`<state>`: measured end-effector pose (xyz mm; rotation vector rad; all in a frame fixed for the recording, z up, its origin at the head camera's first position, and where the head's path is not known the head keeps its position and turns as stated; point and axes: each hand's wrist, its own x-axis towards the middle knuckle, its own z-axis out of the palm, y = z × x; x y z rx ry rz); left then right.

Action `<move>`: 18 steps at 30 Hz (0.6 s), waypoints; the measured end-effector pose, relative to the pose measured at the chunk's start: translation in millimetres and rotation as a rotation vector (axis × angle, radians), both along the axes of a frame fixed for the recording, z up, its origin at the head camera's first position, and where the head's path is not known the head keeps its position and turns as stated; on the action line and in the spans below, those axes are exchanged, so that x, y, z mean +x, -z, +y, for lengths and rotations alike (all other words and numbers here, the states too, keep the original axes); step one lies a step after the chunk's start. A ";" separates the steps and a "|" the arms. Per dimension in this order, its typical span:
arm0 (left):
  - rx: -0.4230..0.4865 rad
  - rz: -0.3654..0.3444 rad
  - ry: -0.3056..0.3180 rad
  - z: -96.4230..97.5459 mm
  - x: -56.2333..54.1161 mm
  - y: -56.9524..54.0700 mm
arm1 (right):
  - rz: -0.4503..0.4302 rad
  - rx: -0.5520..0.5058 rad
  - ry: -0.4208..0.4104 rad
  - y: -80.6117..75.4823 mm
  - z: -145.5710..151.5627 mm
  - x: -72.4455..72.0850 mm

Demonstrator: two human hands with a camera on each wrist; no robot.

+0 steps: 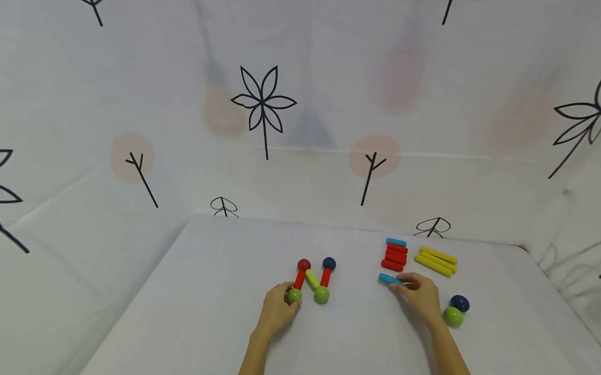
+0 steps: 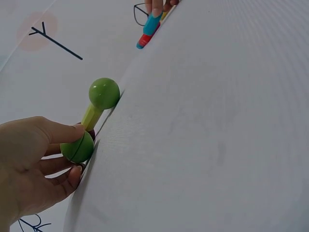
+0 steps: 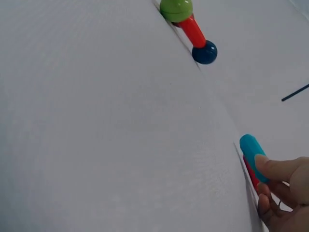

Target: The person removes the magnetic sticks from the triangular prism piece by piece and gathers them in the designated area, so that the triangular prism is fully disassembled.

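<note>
On the white table lies a zigzag of balls and sticks: a red ball (image 1: 304, 264), a dark blue ball (image 1: 329, 263), two green balls, two red sticks and a yellow-green stick (image 1: 312, 279) slanting between. My left hand (image 1: 278, 309) grips the lower left green ball (image 2: 78, 148) between thumb and fingers. The other green ball (image 2: 104, 93) is at the far end of the yellow-green stick. Off to the right, my right hand (image 1: 419, 297) pinches a blue stick (image 3: 251, 151) by one end, its free end pointing left toward the zigzag.
Beyond the right hand lie several red sticks (image 1: 395, 257) in a row with a blue stick (image 1: 396, 242) behind them. Yellow sticks (image 1: 435, 261) lie beside these. A loose dark blue ball (image 1: 460, 303) and green ball (image 1: 453, 316) sit right of the right wrist. A patterned curtain (image 1: 301, 176) hangs behind the table.
</note>
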<state>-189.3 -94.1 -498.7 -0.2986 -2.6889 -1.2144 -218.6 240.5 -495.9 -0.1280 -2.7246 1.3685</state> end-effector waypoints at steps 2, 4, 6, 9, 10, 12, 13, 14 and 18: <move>0.004 -0.003 0.000 0.0 0.1 0.1 | -0.009 0.000 0.013 1.4 1.7 -2.6; 0.005 -0.002 0.001 0.0 0.0 0.5 | -0.015 -0.003 0.028 2.5 3.0 -5.4; 0.007 0.001 0.003 -0.1 -0.3 1.3 | -0.010 0.000 0.044 3.4 3.8 -8.4; 0.009 0.008 0.005 -0.4 -0.8 1.9 | 0.005 0.013 0.063 4.8 4.5 -13.5; 0.008 0.010 0.005 -0.5 -0.8 2.2 | 0.012 0.021 0.067 5.6 4.7 -15.1; 0.010 0.013 0.007 -0.8 -0.8 2.4 | 0.019 0.030 0.078 6.4 4.8 -17.8; 0.011 0.015 0.008 -0.8 -0.7 2.5 | 0.020 0.032 0.084 7.1 4.8 -19.0; 0.012 0.016 0.008 -0.8 -0.7 2.8 | 0.023 0.035 0.090 7.6 4.7 -20.1; 0.012 0.020 0.006 -0.5 -0.4 3.3 | 0.034 0.041 0.113 9.5 4.3 -23.9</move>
